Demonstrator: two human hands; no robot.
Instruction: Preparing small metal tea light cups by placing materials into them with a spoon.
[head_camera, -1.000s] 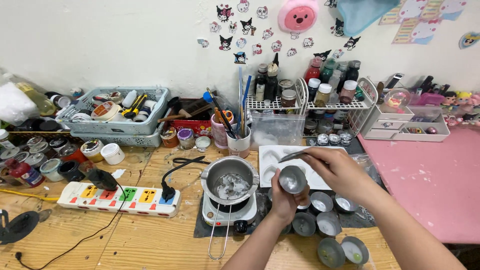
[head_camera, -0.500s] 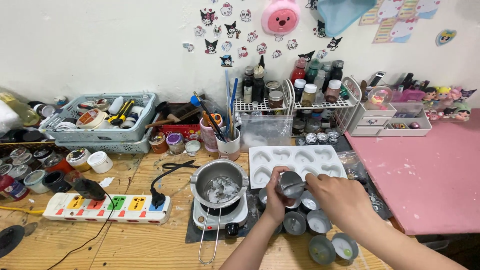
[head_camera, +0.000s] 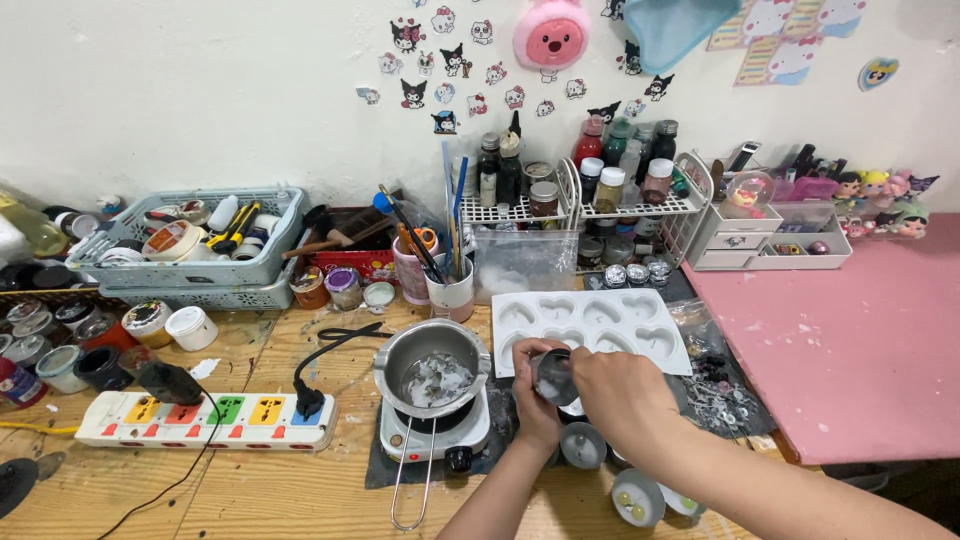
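Low in the middle of the frame, both hands meet over a small round metal tin (head_camera: 553, 376). The left hand (head_camera: 535, 395) cups the tin from below and from the left, fingers wrapped around its side, so its grip is closed on the tin. The right hand (head_camera: 622, 395) comes in from the lower right and covers the tin's right edge; its fingers curl toward the tin, but whether they pinch it or only rest on it cannot be told. The tin is tilted and held just above the table (head_camera: 180, 490), right at the near edge of a white mould tray (head_camera: 640, 335) with heart-shaped hollows, which lies flat in the centre right.

Just left of the hands a metal melting pot (head_camera: 432, 365) sits on a small white hotplate (head_camera: 440, 435), with pale lumps inside and a wire handle reaching toward the bottom of the frame. More small round tins (head_camera: 582, 445) lie on the dark mat below the hands, near the forearms.

Further left a white power strip (head_camera: 205, 420) with coloured sockets lies on the table, a black plug pushed into it. In the upper left a grey plastic basket (head_camera: 250, 265) holds tape and tools. Above the mould tray a wire rack (head_camera: 520, 212) carries bottles and jars, and a pink mat (head_camera: 860, 370) covers the right side.
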